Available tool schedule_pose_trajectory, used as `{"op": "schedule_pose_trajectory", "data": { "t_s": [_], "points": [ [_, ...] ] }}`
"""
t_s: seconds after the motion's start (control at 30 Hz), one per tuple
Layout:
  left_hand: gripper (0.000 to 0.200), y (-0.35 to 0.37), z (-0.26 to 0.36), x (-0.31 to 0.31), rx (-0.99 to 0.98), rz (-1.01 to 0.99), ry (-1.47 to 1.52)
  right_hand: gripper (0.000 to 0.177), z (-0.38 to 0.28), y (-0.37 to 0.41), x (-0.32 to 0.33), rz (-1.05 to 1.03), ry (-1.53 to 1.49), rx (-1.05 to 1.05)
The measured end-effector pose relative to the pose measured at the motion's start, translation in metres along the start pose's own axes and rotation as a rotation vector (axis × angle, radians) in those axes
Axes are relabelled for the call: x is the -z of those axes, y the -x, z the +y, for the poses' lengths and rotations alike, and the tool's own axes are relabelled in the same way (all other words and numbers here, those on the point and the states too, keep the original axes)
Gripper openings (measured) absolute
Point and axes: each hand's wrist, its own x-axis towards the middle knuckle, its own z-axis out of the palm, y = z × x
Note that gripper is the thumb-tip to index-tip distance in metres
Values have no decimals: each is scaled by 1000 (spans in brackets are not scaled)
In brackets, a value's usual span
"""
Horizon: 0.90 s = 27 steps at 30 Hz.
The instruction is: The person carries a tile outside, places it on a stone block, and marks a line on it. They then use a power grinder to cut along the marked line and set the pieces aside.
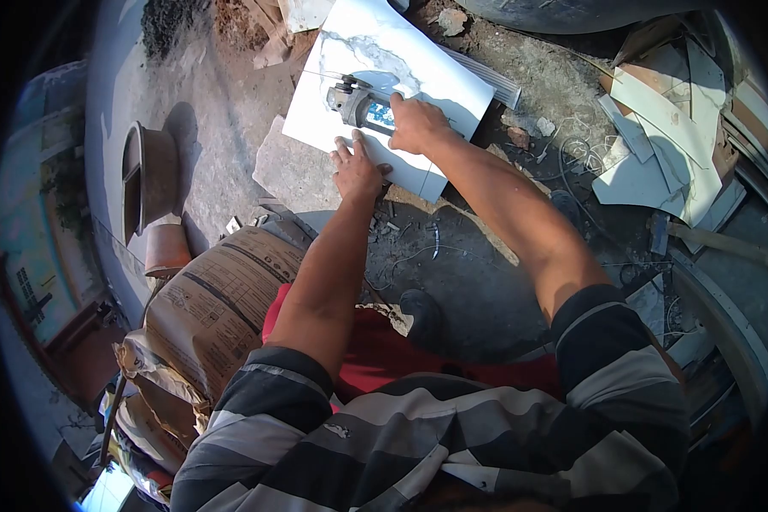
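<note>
A white marble-patterned tile (427, 58) lies tilted in my view on the rough ground ahead of me. My right hand (418, 125) is wrapped round the body of an angle grinder (356, 106) with a grey metal head and a blue label. The grinder rests over the middle of the tile, its head pointing left. Just below it, my left hand (357, 175) presses on the tile near its lower edge, fingers spread, fingertips close to the tool. Thin straight lines cross the tile surface on both sides of the grinder.
Broken tile pieces (657, 162) are piled at the right, beside loose wire (576, 154). A paper sack (222, 299) stands at the left, with a basin (154, 175) and a small pot (167, 249) beyond it. A rounded dark container (563, 13) sits at the top.
</note>
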Motion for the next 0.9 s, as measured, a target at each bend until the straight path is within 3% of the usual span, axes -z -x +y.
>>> {"op": "schedule_pose_trajectory", "data": {
  "t_s": [0.7,0.9],
  "points": [
    [107,0,1,2,-10,-10,-50,62,22,19,-2,13,13,7],
    [106,0,0,2,-21,-1,-64,70,27,24,-2,9,-6,-1]
  ]
}}
